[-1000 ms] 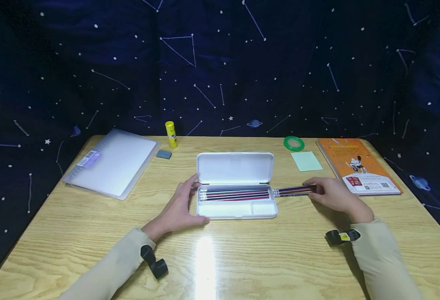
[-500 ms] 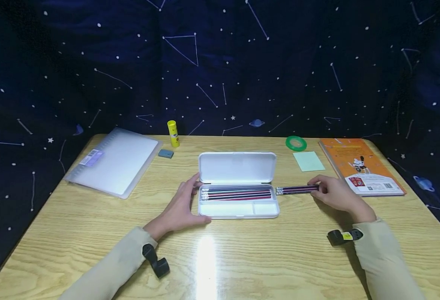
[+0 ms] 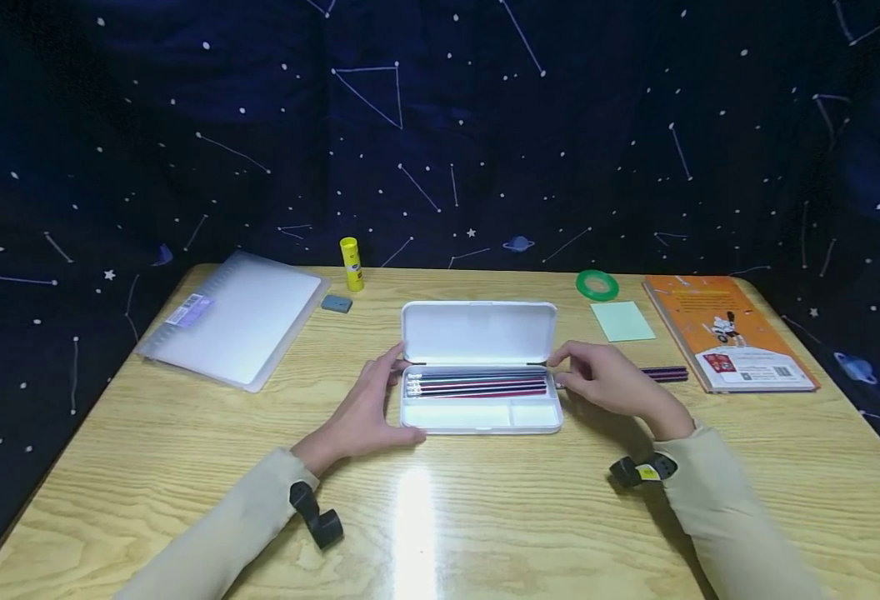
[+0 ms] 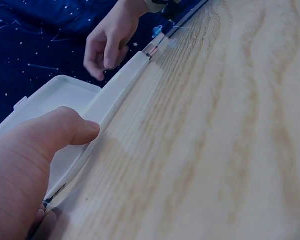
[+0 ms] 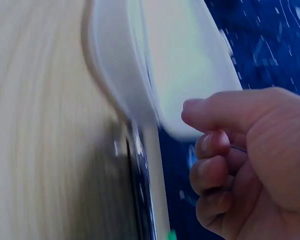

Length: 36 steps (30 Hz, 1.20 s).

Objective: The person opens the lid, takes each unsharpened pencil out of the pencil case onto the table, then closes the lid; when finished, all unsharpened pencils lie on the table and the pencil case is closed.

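Observation:
The white pencil case (image 3: 455,416) lies with its lid raised, several pencils (image 3: 481,387) in its long rear compartment and the two front compartments bare. My left hand (image 3: 362,418) grips the case's left end, thumb (image 4: 72,131) on the front edge and fingers toward the back. Just beyond the right end hovers my right hand (image 3: 611,381), its fingers loosely curled around nothing in the right wrist view. Beneath it, a bundle of dark striped pencils (image 3: 665,374) lies on the table, partly hidden by that hand; their eraser ends reach near the case.
At the left lies a translucent folder (image 3: 241,321). A grey eraser (image 3: 337,304) and a yellow glue stick (image 3: 352,265) are behind the case. Toward the right are green tape (image 3: 597,286), pale sticky notes (image 3: 623,322) and an orange book (image 3: 732,333).
My right hand has let go of the pencil bundle, leaving it on the table, and moved left to the case's right end. My left hand keeps its grip on the case.

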Tool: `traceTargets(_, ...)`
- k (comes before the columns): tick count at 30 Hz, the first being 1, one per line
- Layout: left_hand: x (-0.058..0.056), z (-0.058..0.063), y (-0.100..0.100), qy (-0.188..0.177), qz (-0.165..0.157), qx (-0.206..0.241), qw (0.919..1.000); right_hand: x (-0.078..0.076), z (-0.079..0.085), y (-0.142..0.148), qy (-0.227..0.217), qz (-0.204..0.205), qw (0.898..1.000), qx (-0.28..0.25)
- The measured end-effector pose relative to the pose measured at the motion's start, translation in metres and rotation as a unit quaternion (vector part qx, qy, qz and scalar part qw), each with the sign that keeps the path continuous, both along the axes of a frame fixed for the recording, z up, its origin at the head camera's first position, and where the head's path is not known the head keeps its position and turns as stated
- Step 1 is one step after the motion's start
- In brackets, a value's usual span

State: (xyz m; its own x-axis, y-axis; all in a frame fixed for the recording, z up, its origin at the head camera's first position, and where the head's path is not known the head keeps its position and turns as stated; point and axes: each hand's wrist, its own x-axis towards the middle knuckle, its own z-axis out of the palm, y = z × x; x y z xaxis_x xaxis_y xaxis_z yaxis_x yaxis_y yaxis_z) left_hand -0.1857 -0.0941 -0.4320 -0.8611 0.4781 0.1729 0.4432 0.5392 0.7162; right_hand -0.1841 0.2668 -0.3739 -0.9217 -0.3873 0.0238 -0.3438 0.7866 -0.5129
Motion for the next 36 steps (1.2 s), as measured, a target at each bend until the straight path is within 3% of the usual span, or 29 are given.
traceTargets(6,0.000,-0.001,0.000,0.000,0.000,-0.003,1.0000,-0.010,-0.007,-0.032,-0.003,0.052,0.999,0.010)
traceTargets(14,-0.001,-0.001,0.001,0.003,0.000,-0.007,1.0000,-0.013,-0.011,-0.053,-0.002,0.067,0.997,0.024)
traceTargets(22,-0.001,-0.002,0.000,0.009,-0.003,0.003,1.0000,-0.015,-0.013,-0.071,0.042,0.068,0.995,0.059)
traceTargets(30,0.000,-0.001,0.000,0.010,-0.001,0.003,0.9999,-0.014,-0.012,-0.081,0.028,0.049,0.997,0.056)
traceTargets(36,-0.001,-0.002,-0.001,0.006,0.001,0.002,1.0000,-0.012,-0.009,-0.085,0.027,0.060,0.994,0.093)
